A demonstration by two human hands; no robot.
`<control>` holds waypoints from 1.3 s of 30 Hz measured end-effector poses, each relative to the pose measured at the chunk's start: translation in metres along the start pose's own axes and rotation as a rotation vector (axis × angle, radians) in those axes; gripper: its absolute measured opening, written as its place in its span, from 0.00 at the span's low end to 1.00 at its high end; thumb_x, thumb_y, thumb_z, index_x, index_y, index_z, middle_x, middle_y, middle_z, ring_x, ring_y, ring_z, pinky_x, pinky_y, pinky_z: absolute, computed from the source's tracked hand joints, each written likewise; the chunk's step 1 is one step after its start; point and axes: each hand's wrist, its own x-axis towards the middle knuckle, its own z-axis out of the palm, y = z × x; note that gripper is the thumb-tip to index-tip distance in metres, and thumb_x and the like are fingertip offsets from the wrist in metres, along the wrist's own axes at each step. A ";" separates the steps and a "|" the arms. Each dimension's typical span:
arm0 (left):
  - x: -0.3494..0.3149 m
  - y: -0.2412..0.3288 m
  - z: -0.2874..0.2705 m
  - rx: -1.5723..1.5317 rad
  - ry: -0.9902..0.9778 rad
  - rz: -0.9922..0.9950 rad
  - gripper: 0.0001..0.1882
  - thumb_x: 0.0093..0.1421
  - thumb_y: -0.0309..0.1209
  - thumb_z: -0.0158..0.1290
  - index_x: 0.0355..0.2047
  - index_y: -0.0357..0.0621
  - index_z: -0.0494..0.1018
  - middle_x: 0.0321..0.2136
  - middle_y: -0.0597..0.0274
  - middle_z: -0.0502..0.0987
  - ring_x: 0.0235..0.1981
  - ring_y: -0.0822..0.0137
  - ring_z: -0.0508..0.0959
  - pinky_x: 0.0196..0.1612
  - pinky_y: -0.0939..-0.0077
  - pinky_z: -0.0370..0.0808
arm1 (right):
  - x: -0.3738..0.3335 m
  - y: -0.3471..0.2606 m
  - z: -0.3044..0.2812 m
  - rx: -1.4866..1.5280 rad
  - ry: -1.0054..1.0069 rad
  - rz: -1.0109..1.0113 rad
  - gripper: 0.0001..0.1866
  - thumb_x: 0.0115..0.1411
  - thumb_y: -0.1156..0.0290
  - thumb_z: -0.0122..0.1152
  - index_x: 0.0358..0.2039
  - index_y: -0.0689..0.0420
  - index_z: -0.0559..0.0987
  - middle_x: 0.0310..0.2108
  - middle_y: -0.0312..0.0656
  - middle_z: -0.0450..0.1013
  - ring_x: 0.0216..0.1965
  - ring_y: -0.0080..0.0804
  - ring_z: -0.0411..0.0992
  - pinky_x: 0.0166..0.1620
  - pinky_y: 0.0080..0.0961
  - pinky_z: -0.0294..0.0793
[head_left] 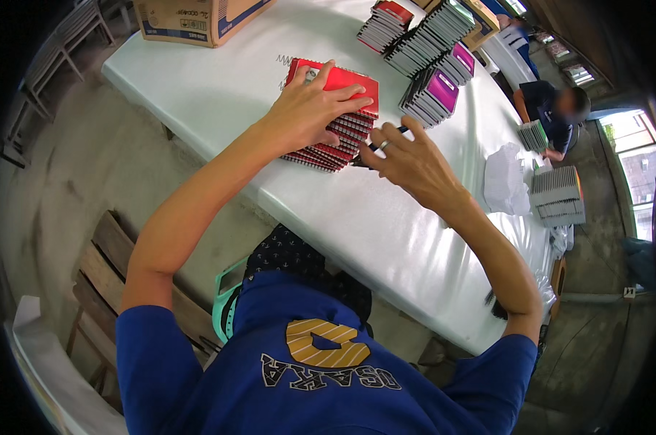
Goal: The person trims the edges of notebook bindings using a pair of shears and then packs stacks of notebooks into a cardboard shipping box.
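A stack of red spiral notebooks (357,81) stands near the front edge of the white table, its wire bindings facing me. Across the top cover lies my left hand (306,109), fingers spread and thumb down by the bound side. Loose wire coil ends stick out at the stack's left. Just right of the stack, my right hand (409,161) is closed around a slim dark hand tool (358,162), like pliers. Its dark tip points at the lower bindings; the fingers hide most of it.
Stacks of notebooks with purple covers (442,88) and red covers (393,13) stand beyond. A cardboard box (201,22) sits far left. White plastic (507,180) and another notebook stack (556,196) lie right, near a co-worker (549,109). A wooden chair (107,268) is at lower left.
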 end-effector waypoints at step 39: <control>0.000 0.002 0.003 0.043 0.048 0.028 0.47 0.42 0.45 0.68 0.64 0.67 0.60 0.61 0.73 0.66 0.63 0.45 0.60 0.61 0.45 0.58 | 0.004 -0.024 -0.005 -0.024 0.021 -0.006 0.14 0.46 0.71 0.65 0.36 0.56 0.78 0.33 0.35 0.73 0.44 0.29 0.69 0.46 0.29 0.68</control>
